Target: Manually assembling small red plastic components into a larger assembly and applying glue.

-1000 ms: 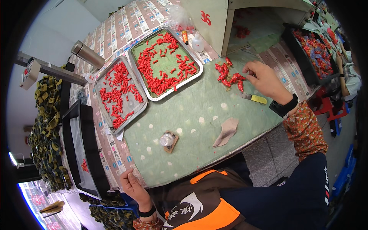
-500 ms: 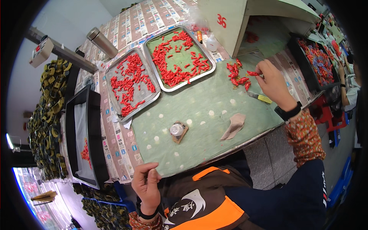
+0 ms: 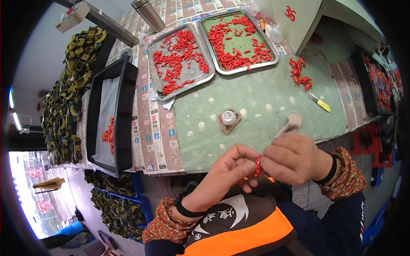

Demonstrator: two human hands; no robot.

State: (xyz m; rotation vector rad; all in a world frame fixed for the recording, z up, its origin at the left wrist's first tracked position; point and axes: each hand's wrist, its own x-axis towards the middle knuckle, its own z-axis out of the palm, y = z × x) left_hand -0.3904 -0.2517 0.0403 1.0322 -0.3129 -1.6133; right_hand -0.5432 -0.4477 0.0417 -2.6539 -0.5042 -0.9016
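Observation:
A small red part (image 3: 257, 167) with a dark and pale spot on it is between my two hands, close to the table's front edge. My left hand (image 3: 230, 175) pinches it between thumb and forefinger. My right hand (image 3: 294, 160) is closed with its fingertips at the part's right side, hiding some of it. Just beyond my right hand lies a folded beige cloth (image 3: 293, 123). A small round container with a silvery white top (image 3: 229, 117) sits on a brown square pad. Several similar red parts (image 3: 300, 74) lie in a loose pile at the right, beside a yellow-handled knife (image 3: 321, 103).
Two metal trays (image 3: 208, 80) (image 3: 273, 59) of red pieces stand at the back. A black bin (image 3: 124, 128) is at the left, another black bin (image 3: 367, 85) at the far right. A steel flask (image 3: 150, 16) and a pale box-like hood (image 3: 294, 38) stand behind.
My right hand has come from the red pile with a red part, down to the front edge. My left hand has risen to the right and now grips the part. The view has shifted.

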